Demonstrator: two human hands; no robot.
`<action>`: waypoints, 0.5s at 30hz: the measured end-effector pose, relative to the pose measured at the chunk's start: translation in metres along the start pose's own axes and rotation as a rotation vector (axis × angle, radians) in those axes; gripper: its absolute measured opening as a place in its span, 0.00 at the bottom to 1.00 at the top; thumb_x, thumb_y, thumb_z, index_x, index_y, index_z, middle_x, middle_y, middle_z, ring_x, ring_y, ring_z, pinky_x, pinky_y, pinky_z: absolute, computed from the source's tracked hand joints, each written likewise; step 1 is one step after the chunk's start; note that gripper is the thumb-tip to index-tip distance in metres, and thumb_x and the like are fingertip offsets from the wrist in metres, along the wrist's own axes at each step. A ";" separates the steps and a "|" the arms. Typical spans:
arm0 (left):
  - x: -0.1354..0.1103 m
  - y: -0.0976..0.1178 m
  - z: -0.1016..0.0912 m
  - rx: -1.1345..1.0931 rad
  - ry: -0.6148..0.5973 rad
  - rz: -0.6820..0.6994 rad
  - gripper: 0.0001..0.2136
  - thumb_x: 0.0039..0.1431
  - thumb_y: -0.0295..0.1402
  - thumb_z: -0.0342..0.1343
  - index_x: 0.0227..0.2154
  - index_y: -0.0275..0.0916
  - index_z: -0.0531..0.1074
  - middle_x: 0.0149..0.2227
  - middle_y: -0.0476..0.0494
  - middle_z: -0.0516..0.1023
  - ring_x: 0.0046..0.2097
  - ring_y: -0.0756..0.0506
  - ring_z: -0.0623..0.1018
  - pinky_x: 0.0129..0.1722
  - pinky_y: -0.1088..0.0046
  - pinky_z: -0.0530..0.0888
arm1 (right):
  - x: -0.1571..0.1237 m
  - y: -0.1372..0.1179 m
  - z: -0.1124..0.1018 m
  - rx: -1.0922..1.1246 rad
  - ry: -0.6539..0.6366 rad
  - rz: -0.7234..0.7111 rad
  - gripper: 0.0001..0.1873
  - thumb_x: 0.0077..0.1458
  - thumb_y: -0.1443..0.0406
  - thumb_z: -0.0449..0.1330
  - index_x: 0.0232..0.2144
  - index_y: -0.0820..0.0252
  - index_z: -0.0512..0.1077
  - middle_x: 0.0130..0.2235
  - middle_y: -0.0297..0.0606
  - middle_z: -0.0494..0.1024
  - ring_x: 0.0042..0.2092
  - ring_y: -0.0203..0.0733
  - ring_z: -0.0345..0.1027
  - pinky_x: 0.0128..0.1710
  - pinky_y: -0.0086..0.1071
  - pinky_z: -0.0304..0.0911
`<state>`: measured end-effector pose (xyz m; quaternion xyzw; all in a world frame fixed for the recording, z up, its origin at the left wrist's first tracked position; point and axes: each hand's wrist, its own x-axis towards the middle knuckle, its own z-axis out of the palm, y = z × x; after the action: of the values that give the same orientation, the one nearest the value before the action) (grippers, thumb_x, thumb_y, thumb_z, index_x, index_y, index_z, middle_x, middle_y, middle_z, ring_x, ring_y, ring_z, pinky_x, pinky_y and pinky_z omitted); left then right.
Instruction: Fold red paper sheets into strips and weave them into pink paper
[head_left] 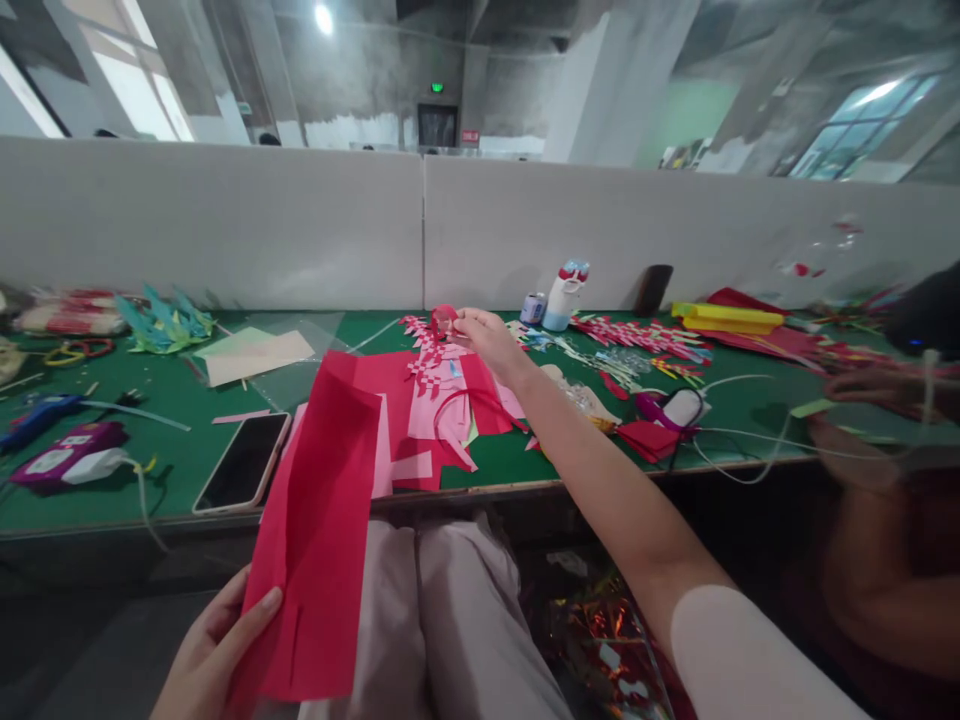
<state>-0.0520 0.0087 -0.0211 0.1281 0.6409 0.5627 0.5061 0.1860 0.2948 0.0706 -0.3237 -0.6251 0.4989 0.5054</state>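
Note:
My left hand (214,650) is low at the front and pinches the bottom edge of a long red paper sheet (319,540) that slopes up onto the green table (172,440). My right hand (484,335) reaches far across the table, with its fingers closed on the red handles of a pair of scissors (444,320). Under that hand lie a red and pink woven paper piece (431,375) and loose red and pink sheets (420,440).
A dark phone (242,463) lies left of the red sheet. Glue guns (64,455) and green paper shapes (165,320) sit at the left. A white bottle (562,295) stands by the grey partition (300,225). Another person's arms (870,400) work at the right.

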 end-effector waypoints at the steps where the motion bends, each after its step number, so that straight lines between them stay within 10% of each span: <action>1: 0.001 0.001 0.001 -0.004 0.004 -0.003 0.30 0.32 0.33 0.72 0.45 0.45 0.72 0.37 0.48 0.83 0.35 0.39 0.82 0.25 0.72 0.79 | 0.002 0.003 -0.001 -0.012 0.003 -0.001 0.07 0.52 0.68 0.53 0.24 0.61 0.68 0.29 0.32 0.71 0.34 0.31 0.66 0.43 0.27 0.63; 15: 0.011 -0.002 0.012 0.069 0.005 -0.004 0.26 0.37 0.32 0.69 0.45 0.45 0.72 0.33 0.50 0.82 0.29 0.44 0.81 0.20 0.76 0.75 | -0.080 0.090 -0.019 -0.407 -0.097 0.595 0.13 0.55 0.66 0.55 0.19 0.63 0.68 0.18 0.33 0.71 0.17 0.27 0.58 0.15 0.22 0.54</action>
<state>-0.0465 0.0235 -0.0268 0.1429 0.6614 0.5397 0.5009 0.2174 0.2543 -0.0402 -0.5613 -0.6135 0.5043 0.2330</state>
